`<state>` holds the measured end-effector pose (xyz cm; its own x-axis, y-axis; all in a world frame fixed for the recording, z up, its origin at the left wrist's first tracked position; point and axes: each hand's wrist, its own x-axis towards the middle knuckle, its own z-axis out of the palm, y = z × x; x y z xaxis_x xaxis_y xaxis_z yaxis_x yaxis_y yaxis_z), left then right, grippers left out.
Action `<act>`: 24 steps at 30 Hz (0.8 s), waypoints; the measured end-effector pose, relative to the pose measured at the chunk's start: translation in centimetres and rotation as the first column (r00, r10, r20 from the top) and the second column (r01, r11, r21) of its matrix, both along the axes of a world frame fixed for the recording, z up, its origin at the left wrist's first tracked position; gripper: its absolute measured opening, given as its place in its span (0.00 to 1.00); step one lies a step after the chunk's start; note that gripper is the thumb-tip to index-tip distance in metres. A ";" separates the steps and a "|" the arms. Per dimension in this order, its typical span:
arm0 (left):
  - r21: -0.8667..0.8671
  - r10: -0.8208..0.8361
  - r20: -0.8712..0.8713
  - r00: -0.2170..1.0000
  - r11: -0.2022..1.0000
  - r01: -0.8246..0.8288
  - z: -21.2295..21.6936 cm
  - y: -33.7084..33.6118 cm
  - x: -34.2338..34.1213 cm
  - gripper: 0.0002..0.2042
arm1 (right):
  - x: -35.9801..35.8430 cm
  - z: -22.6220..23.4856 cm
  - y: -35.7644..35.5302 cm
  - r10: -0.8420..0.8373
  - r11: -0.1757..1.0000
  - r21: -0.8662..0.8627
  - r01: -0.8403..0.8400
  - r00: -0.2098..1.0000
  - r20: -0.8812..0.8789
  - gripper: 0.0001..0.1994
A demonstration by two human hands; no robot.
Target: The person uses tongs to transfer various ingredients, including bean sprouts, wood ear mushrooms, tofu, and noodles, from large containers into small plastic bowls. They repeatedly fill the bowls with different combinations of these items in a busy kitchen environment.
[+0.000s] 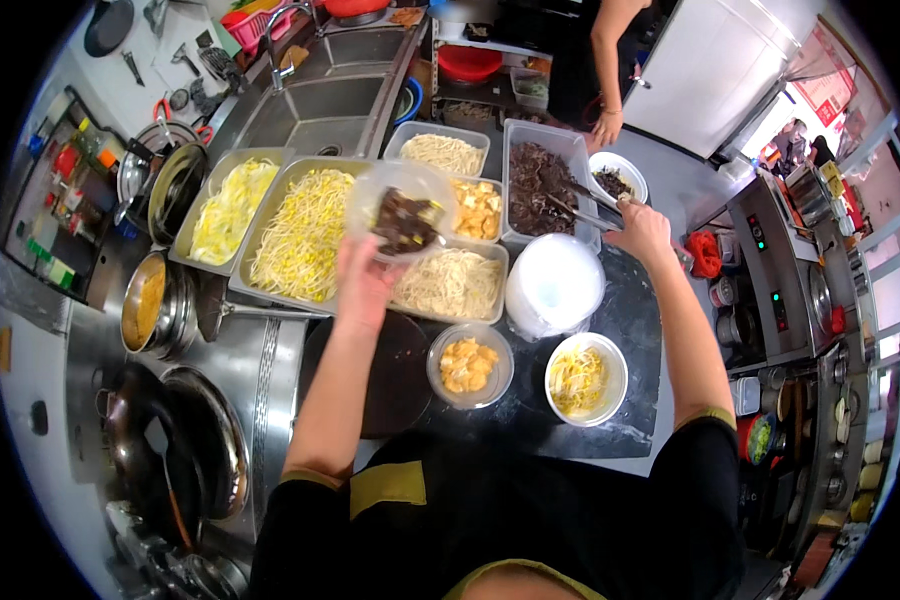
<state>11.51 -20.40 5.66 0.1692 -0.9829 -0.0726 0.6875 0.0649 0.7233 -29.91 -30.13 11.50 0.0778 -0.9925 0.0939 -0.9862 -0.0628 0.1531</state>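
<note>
My left hand [362,285] grips a clear plastic bowl [366,190] by its near side, above the trays. Dark shredded food [406,222] lies in it, with a bit of yellow. My right hand [640,235] is closed on metal tongs [576,212], whose tips reach into dark brown shreds [538,180] in a clear tub. Under the raised bowl stands a tray of bean sprouts [305,225], with fried tofu pieces [476,208] and pale shreds [450,285] beside it. Stacked white lids or bowls [556,285] stand between my arms.
Nearer me are a bowl of yellow-orange chunks [468,366] and a white bowl of sprouts [582,380]. A round dark board [380,375] lies left of them. Behind the tub another person's hand [606,128] hangs near a white bowl [625,165]. A sink [315,118] is far left.
</note>
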 end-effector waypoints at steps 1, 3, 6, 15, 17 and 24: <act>0.030 0.068 -0.031 0.997 0.997 -0.067 0.4 0.5 1.9 0.25 | 0.6 0.3 0.1 0.022 1.000 0.009 -0.022 1.000 -0.008 0.24; 0.068 0.165 -0.039 0.985 0.984 -0.163 1.3 1.5 5.0 0.23 | 1.3 1.8 0.4 0.053 0.998 0.019 -0.052 0.998 -0.035 0.24; 0.056 0.227 0.034 0.973 0.972 -0.228 2.2 3.3 9.0 0.22 | 3.4 4.8 1.2 0.091 0.995 -0.045 -0.088 0.993 0.076 0.26; 0.084 0.186 0.046 0.981 0.978 -0.189 0.5 6.4 15.4 0.26 | 11.2 7.6 7.9 0.368 0.926 -0.006 -0.377 0.900 0.235 0.29; 0.094 0.137 0.049 0.989 0.985 -0.141 0.6 7.0 15.8 0.26 | 11.9 7.4 10.5 0.423 0.900 -0.011 -0.435 0.867 0.264 0.30; 0.093 -0.072 0.016 0.997 0.993 0.070 -1.5 6.6 15.0 0.30 | 12.2 10.5 16.5 0.178 0.979 0.023 -0.202 0.904 0.389 0.30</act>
<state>26.48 -13.81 4.18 0.1017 -0.9817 -0.1610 0.6737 -0.0511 0.7373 -17.70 -13.67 22.03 0.2358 -0.9672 0.0944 -0.9365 -0.2521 -0.2437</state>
